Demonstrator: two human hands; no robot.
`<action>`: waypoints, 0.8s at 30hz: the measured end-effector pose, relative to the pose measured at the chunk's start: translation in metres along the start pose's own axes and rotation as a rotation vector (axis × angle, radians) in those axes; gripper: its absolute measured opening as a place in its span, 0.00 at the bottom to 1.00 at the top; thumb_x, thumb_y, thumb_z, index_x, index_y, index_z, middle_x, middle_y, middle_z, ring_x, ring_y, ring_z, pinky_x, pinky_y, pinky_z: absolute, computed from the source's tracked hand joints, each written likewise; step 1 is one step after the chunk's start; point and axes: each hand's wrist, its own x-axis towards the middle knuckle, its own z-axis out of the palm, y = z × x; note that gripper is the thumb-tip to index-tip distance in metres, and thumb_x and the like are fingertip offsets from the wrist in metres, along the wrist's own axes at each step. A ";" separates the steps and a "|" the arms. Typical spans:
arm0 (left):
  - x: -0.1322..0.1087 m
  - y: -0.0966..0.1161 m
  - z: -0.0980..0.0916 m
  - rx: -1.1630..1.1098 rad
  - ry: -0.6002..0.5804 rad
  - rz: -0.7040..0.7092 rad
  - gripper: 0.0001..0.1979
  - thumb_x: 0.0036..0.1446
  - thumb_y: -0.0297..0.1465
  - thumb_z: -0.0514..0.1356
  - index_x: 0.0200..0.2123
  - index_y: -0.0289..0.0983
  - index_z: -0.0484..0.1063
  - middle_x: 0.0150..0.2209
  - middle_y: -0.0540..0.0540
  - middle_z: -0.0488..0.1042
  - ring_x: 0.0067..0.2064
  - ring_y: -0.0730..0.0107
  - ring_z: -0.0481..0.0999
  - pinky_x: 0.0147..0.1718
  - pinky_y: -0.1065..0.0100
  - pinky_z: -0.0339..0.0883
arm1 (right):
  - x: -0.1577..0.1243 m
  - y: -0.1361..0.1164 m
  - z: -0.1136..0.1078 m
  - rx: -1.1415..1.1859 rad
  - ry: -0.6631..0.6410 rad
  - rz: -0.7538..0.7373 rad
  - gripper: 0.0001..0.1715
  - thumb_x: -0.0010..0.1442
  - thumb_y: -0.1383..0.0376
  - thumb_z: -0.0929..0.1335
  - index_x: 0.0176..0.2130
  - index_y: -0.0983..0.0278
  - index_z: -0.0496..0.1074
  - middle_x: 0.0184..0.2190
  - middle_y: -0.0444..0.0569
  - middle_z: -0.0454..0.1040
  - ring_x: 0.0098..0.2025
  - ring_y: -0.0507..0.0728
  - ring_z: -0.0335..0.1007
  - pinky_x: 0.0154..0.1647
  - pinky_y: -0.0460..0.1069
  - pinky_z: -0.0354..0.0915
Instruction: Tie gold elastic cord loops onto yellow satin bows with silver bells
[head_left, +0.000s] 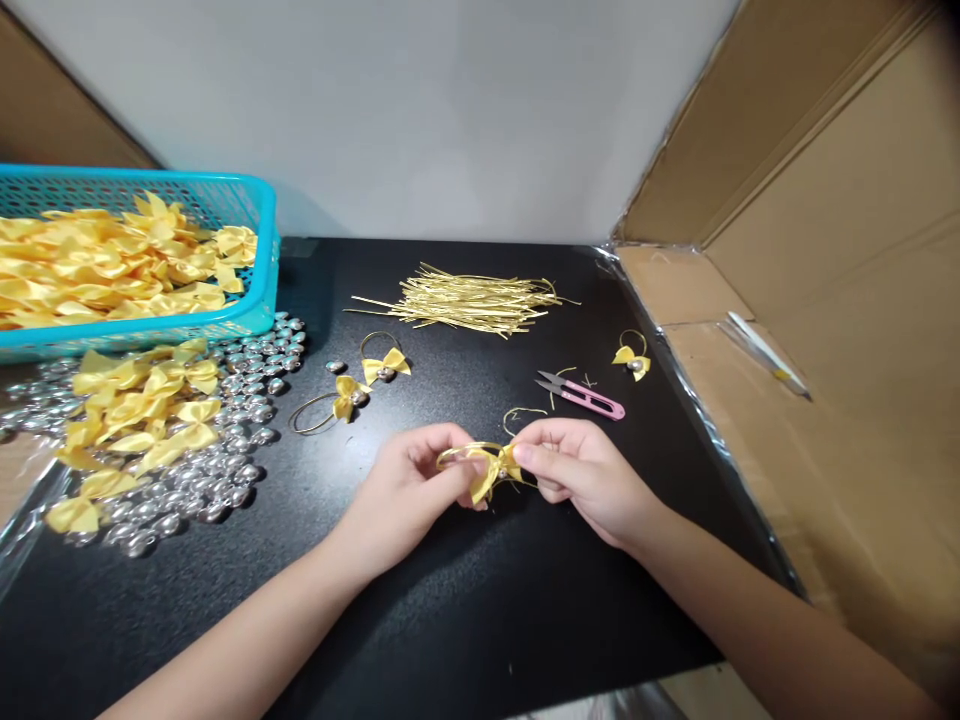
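Observation:
Near the middle of the black table (480, 610), both hands hold one yellow ribbon bow (487, 474) fixed to a thin gold ring. My left hand (420, 480) pinches the bow's left side and the ring between thumb and fingers. On the bow's right side, my right hand (581, 470) is closed, thumb against fingertips. Thin gold strands stick out below the bow. Pink thread snips (592, 397) lie behind my right hand, beside short gold scraps. Further left are two finished-looking rings with bows, one bow (386, 366) behind the other (349, 398).
A blue basket (268, 255) of yellow bows stands at the back left, with silver beads (217, 485) and loose bows (142, 390) before it. Gold ties (480, 302) lie at the back. Another ringed bow (632, 362) and white tweezers (765, 352) are at the right, near cardboard walls.

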 end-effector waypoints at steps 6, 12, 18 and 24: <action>0.001 -0.008 -0.004 -0.192 -0.081 -0.019 0.08 0.58 0.35 0.62 0.30 0.35 0.72 0.25 0.50 0.75 0.27 0.74 0.72 0.31 0.72 0.68 | 0.000 0.000 -0.001 -0.024 0.016 0.001 0.17 0.47 0.57 0.76 0.27 0.67 0.73 0.16 0.36 0.58 0.17 0.43 0.44 0.17 0.43 0.39; 0.000 -0.008 -0.002 -0.223 -0.070 -0.006 0.09 0.57 0.35 0.65 0.37 0.36 0.73 0.26 0.50 0.76 0.27 0.75 0.73 0.29 0.74 0.67 | 0.001 -0.001 0.001 -0.025 -0.009 -0.075 0.14 0.48 0.59 0.76 0.28 0.67 0.73 0.16 0.36 0.59 0.18 0.45 0.51 0.19 0.43 0.48; 0.001 -0.008 -0.003 -0.188 -0.084 -0.066 0.14 0.54 0.36 0.68 0.42 0.35 0.78 0.28 0.48 0.80 0.26 0.77 0.76 0.27 0.76 0.69 | 0.000 0.002 0.001 -0.041 -0.044 -0.139 0.19 0.50 0.53 0.76 0.28 0.65 0.73 0.20 0.42 0.71 0.27 0.51 0.72 0.32 0.47 0.67; 0.002 -0.003 -0.003 -0.156 -0.062 -0.100 0.11 0.53 0.35 0.69 0.36 0.34 0.81 0.27 0.49 0.80 0.24 0.80 0.75 0.24 0.79 0.68 | -0.001 0.008 0.003 -0.129 0.024 -0.169 0.19 0.51 0.52 0.75 0.32 0.66 0.74 0.24 0.46 0.75 0.28 0.52 0.73 0.32 0.47 0.67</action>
